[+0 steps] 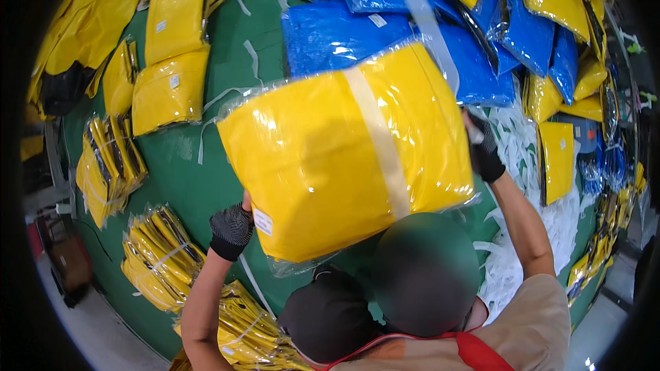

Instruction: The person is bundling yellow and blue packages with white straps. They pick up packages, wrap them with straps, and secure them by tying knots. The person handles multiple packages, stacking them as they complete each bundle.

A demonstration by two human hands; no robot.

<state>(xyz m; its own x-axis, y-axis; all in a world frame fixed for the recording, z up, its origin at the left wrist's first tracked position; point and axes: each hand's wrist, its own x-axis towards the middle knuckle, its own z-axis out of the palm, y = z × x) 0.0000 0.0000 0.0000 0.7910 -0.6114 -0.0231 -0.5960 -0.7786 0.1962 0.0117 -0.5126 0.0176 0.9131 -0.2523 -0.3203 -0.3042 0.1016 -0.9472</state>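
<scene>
Two gloved grips on one big yellow bagged bundle (344, 158), held up over green worktop (185, 172): left hand (231, 231) closed at its near corner, right hand (484, 154) clamped on far edge; slick film, could slip onto blue packs (344, 34) beyond

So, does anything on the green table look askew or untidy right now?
Yes. The large yellow bagged package is held tilted above the table by the left hand and right hand. Loose white strips lie heaped at the right of the green table, and blue packages overlap unevenly.
</scene>
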